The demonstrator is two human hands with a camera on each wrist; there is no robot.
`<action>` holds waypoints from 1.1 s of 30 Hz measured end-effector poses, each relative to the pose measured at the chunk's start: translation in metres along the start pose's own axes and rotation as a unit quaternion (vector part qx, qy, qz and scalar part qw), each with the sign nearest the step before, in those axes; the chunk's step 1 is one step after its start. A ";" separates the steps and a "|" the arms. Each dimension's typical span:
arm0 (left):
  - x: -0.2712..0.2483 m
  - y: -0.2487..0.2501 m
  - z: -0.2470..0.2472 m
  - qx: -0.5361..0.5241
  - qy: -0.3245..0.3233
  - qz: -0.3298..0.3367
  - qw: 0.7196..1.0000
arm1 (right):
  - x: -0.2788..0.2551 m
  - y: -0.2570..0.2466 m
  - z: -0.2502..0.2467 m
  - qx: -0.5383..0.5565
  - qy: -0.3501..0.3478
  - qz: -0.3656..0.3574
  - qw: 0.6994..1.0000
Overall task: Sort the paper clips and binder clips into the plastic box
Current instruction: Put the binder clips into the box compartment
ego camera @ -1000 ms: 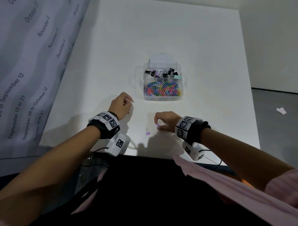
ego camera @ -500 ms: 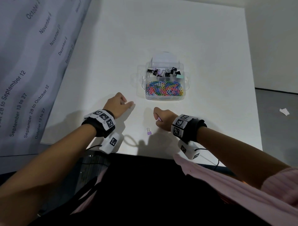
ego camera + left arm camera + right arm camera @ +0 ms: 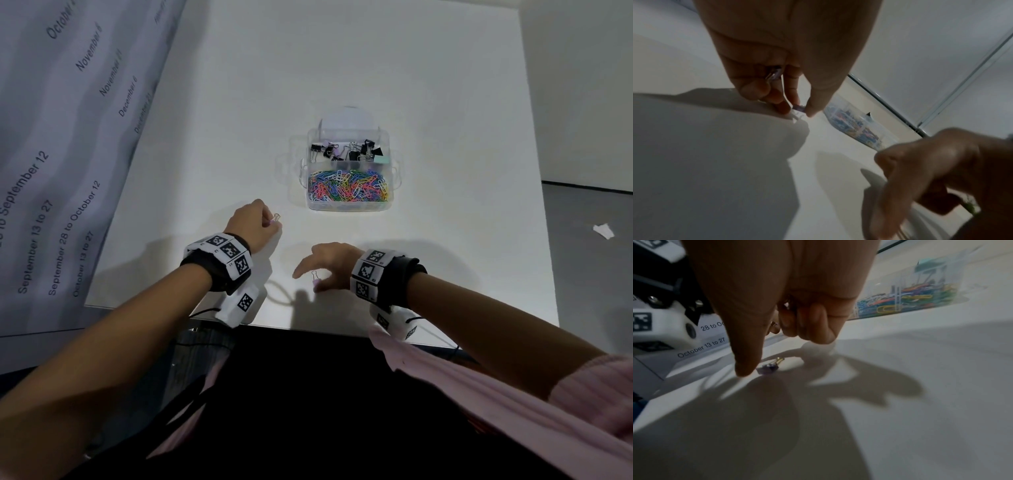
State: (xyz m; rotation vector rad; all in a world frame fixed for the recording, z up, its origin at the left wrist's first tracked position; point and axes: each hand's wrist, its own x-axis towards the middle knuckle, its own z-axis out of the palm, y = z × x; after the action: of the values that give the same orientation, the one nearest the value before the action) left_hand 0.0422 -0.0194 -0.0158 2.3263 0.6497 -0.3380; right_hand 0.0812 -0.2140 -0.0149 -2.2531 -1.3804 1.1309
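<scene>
A clear plastic box stands mid-table, with binder clips in its far compartment and coloured paper clips in the near one. My left hand hovers left of the box and pinches a small purple binder clip between thumb and fingertip. The left wrist view shows that clip and a second clip tucked under the curled fingers. My right hand is low over the table near the front edge. Its thumb and forefinger straddle a purple binder clip without gripping it.
A grey sheet printed with dates hangs along the table's left side. The table's front edge lies just behind my wrists. A scrap of white paper is on the floor at the right. The box sits beyond my right hand.
The purple clip my right hand lifted has passed into my left hand's pinch. My right hand has come back down over the other purple clip on the table.
</scene>
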 end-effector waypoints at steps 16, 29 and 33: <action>0.015 0.018 -0.011 -0.072 -0.014 0.042 0.996 | -0.003 0.015 -0.011 0.061 0.063 0.125 0.988; 0.072 0.124 -0.019 -0.297 -0.098 0.025 0.950 | -0.020 0.010 -0.010 0.116 0.077 0.184 0.973; 0.084 0.141 -0.017 -0.323 -0.108 -0.002 0.940 | -0.019 0.012 -0.013 0.137 0.090 0.192 0.968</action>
State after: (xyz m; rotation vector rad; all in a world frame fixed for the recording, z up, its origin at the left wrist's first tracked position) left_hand 0.1896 -0.0680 0.0407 1.6349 0.5520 -0.3163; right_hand 0.0937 -0.2343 -0.0044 -2.3993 -0.6876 1.1114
